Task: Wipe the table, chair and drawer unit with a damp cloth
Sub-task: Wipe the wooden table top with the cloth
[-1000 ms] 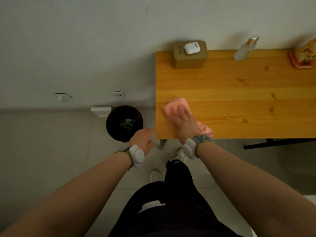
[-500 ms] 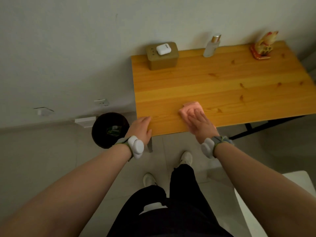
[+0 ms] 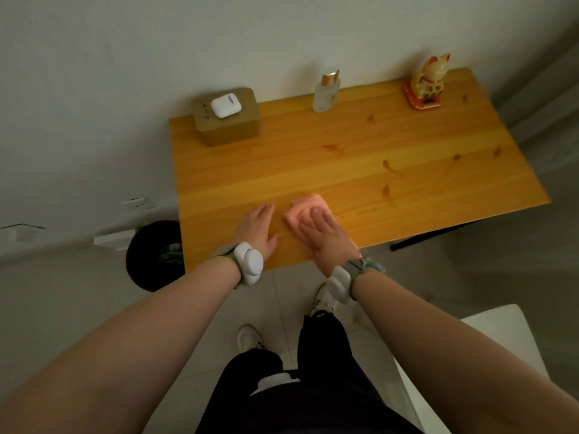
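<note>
A pink cloth [image 3: 305, 205] lies flat on the wooden table [image 3: 360, 170] near its front edge. My right hand [image 3: 322, 234] presses down on the cloth with fingers spread, covering most of it. My left hand [image 3: 258, 228] rests flat on the bare tabletop just left of the cloth, holding nothing. A white surface [image 3: 501, 349], possibly the chair, shows at the lower right. The drawer unit is out of view.
Along the table's back edge stand a brown box [image 3: 228, 122] with a white earbud case [image 3: 225, 105] on top, a clear bottle [image 3: 326, 90] and a gold cat figurine [image 3: 429, 83]. A black bin [image 3: 153, 255] sits on the floor left of the table.
My right hand has slid the cloth rightward along the table's front edge. My left hand came up from beside the table's left corner onto the tabletop. The view has shifted right.
</note>
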